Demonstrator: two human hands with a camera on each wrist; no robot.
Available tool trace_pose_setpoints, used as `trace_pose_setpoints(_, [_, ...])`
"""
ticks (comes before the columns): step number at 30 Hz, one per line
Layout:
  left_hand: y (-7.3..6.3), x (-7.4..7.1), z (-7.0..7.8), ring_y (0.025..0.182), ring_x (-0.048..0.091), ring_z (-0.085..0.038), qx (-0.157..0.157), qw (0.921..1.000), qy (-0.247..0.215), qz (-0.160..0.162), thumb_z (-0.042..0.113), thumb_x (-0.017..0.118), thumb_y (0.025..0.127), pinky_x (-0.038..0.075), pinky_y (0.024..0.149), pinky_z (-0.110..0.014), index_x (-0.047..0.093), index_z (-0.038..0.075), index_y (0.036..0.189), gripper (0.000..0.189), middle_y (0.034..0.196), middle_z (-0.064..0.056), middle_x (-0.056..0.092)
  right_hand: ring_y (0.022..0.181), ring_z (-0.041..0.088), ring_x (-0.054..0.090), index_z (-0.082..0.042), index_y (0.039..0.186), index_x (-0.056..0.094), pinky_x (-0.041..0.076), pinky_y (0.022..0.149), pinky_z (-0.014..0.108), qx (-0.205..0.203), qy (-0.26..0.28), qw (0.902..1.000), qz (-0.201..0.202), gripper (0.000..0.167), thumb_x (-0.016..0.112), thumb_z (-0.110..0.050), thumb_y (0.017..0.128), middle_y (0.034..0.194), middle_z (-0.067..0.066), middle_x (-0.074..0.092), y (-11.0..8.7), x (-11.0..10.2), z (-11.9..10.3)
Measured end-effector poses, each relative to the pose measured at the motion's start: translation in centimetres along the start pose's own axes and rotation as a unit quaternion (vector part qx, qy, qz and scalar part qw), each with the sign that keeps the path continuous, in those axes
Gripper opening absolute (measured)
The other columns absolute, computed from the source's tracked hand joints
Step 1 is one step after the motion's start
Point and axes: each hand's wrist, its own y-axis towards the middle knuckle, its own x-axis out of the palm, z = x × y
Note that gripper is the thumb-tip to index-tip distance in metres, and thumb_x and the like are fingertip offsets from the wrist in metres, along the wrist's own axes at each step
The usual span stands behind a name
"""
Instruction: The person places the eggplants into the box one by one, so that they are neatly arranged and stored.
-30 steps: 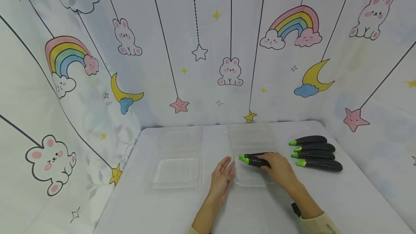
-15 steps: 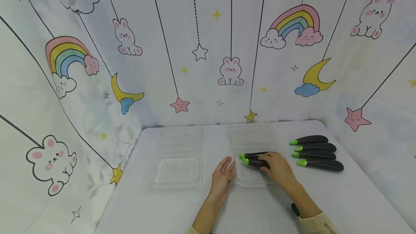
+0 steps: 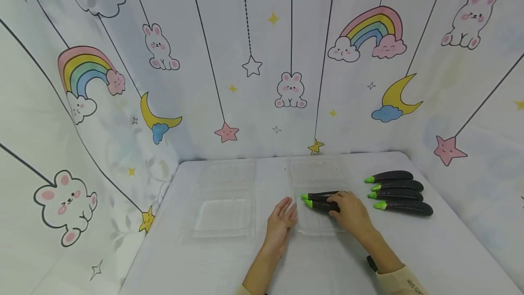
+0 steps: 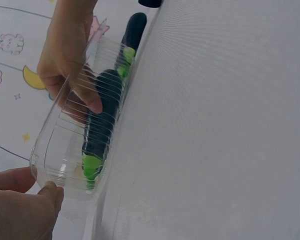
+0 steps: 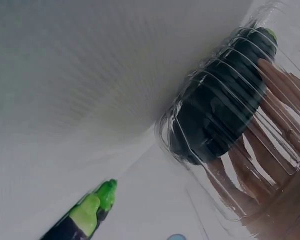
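Two dark eggplants with green stem ends lie side by side in a clear plastic clamshell box [image 3: 321, 226]. My right hand [image 3: 354, 215] reaches over the box's right side and grips the nearer eggplant [image 3: 321, 205], thumb on the near side and fingers beyond. The farther eggplant [image 3: 321, 195] is partly covered by that hand. In the right wrist view, fingers [image 5: 272, 130] show through the ribbed wall beside the dark eggplant [image 5: 217, 102]. My left hand [image 3: 278, 229] touches the box's left end with extended fingers. In the left wrist view, thumb and finger rest against that end wall [image 4: 55, 172].
Several more eggplants [image 3: 403, 208] lie in a column on the table's right side. A second open clear box [image 3: 223, 236] sits at the left. Both boxes have lids folded back toward the patterned curtain [image 3: 254, 104] behind the white table [image 3: 163, 267].
Almost nothing moves. The right hand stays on the eggplant inside the box, with only a slight shift of its fingers, and the left hand stays at the box's end.
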Motion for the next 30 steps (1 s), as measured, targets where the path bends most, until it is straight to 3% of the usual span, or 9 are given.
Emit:
trace_pose_setpoints(23, [0.3, -0.3, -0.2, 0.153, 0.035, -0.034, -0.008, 0.9999, 0.007, 0.004, -0.02, 0.052, 0.092, 0.043, 0.116, -0.032, 0.031, -0.003, 0.16, 0.073, 0.168, -0.022, 0.029, 0.103, 0.037, 0.065, -0.006, 0.114, 0.078, 0.058, 0.081, 0.054, 0.02, 0.034, 0.9987, 0.034, 0.032, 0.087, -0.015, 0.085, 0.116, 0.014, 0.072, -1.2, -2.4, 0.6])
trace_pose_setpoints(30, [0.2, -0.4, -0.2, 0.153, 0.034, -0.036, -0.005, 1.0, 0.003, 0.002, -0.021, 0.051, 0.092, 0.04, 0.119, -0.035, 0.031, -0.004, 0.16, 0.073, 0.167, -0.023, 0.028, 0.106, 0.04, 0.065, -0.007, 0.117, 0.077, 0.058, 0.083, 0.056, 0.032, 0.035, 0.9979, 0.044, 0.032, 0.085, -0.017, 0.088, 0.119, 0.017, 0.072, -1.3, -3.1, 1.5])
